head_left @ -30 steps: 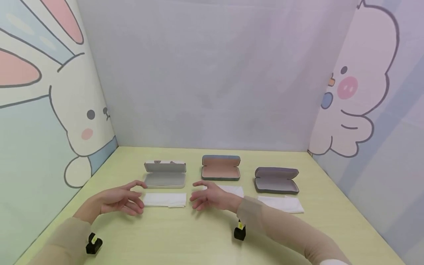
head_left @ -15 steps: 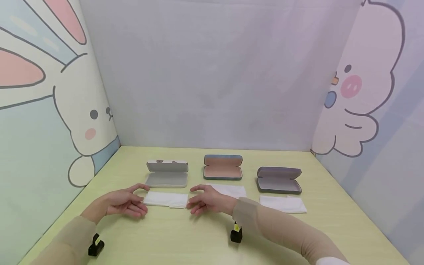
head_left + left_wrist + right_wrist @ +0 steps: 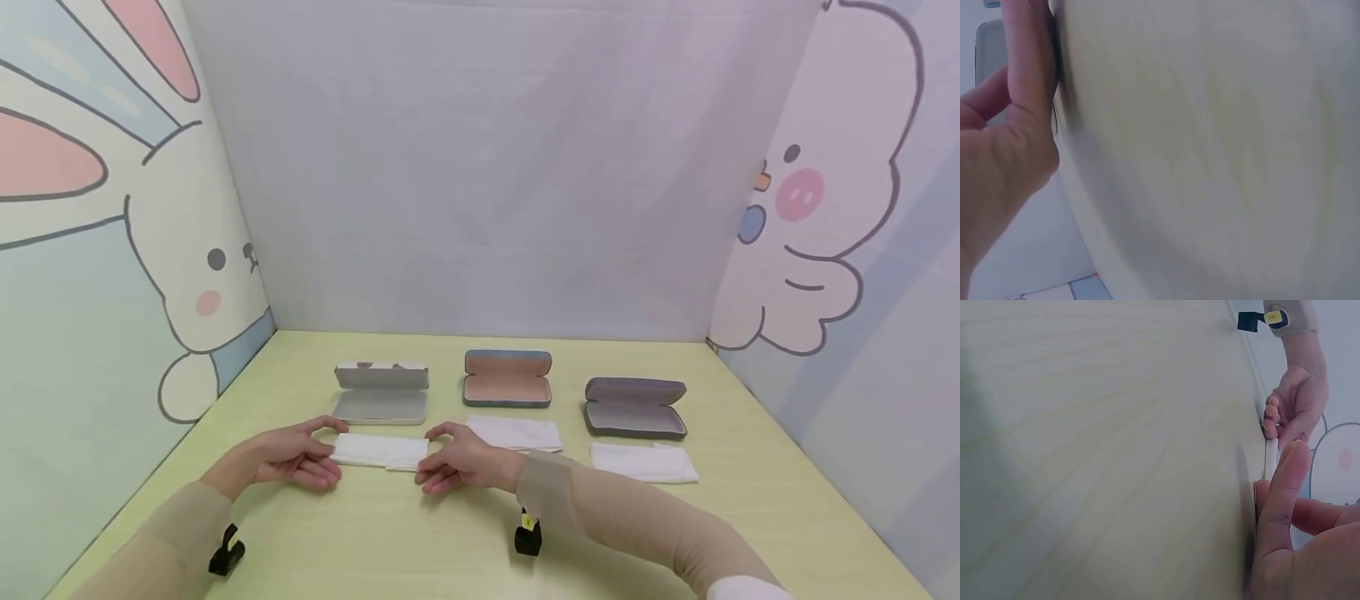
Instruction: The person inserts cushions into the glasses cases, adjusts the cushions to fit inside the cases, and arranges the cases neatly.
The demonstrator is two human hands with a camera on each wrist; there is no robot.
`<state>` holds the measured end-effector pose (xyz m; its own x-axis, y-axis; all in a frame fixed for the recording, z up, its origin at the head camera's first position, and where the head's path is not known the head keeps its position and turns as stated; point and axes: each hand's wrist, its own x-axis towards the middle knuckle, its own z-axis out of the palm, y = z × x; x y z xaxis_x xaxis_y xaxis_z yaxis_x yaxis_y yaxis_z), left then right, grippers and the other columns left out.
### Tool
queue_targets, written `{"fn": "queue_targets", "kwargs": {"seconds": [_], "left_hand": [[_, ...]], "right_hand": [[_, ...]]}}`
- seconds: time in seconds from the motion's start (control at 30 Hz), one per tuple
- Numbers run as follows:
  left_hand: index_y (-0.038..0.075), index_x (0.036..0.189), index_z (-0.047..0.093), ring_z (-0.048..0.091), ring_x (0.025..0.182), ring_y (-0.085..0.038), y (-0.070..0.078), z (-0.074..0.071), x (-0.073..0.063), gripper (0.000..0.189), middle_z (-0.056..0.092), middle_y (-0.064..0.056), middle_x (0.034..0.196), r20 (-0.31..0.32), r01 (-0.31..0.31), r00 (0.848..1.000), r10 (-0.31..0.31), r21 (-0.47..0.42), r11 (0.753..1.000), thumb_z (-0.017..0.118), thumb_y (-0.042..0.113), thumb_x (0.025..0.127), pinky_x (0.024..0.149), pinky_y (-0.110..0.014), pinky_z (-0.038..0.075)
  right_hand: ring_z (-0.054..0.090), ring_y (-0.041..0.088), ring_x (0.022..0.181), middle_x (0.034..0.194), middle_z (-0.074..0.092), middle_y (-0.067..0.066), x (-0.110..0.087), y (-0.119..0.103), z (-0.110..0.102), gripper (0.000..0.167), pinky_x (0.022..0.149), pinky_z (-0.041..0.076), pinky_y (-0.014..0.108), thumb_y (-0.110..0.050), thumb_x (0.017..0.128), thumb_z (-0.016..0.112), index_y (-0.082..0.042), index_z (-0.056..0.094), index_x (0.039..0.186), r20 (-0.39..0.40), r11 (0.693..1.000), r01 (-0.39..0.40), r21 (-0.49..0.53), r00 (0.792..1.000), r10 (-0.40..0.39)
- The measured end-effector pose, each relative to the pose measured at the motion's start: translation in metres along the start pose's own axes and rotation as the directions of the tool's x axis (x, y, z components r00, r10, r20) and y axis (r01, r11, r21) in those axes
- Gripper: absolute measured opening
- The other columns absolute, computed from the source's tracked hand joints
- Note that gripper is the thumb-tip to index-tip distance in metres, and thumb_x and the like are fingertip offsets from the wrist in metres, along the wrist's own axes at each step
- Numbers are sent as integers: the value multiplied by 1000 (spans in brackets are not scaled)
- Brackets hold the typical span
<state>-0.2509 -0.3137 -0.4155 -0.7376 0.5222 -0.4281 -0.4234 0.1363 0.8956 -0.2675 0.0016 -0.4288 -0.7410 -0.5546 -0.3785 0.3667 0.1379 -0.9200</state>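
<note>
A folded white cloth (image 3: pixel 380 451) lies flat on the table in front of a pale grey-lined glasses case (image 3: pixel 381 405). At its left end my left hand (image 3: pixel 296 457) has the fingers loosely bent, with fingertips at the cloth's edge. My right hand (image 3: pixel 461 460) is at the opposite end, index finger by the far corner and thumb near the side edge. The right wrist view shows both hands facing each other, with a thin strip of the cloth between them. In the left wrist view, my fingers hide the cloth. I cannot see a firm grip by either hand.
Two more glasses cases stand open: a blue one with pink lining (image 3: pixel 507 388) and a dark purple-grey one (image 3: pixel 634 417). Before them lie two more folded cloths, one in the middle (image 3: pixel 517 432) and one at right (image 3: pixel 643 463). Cartoon-printed side walls and a grey back wall enclose the table.
Both hands have closed in on the left cloth from its two sides, the left hand moving right and the right hand slightly left. The cases and cloths keep their places on the table.
</note>
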Motion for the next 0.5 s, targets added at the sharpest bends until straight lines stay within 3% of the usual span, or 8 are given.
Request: {"fn": "queue_targets", "kwargs": {"seconds": [0.5], "left_hand": [[4, 122, 31, 72, 66, -17, -1, 10, 11, 27, 72, -11, 76, -159, 10, 987, 14, 147, 989, 46, 9, 100, 66, -32, 63]], "right_hand": [[65, 17, 49, 66, 67, 12, 10, 1, 7, 20, 48, 58, 28, 4, 90, 59, 1, 49, 106, -73, 998, 39, -53, 996, -43]]}}
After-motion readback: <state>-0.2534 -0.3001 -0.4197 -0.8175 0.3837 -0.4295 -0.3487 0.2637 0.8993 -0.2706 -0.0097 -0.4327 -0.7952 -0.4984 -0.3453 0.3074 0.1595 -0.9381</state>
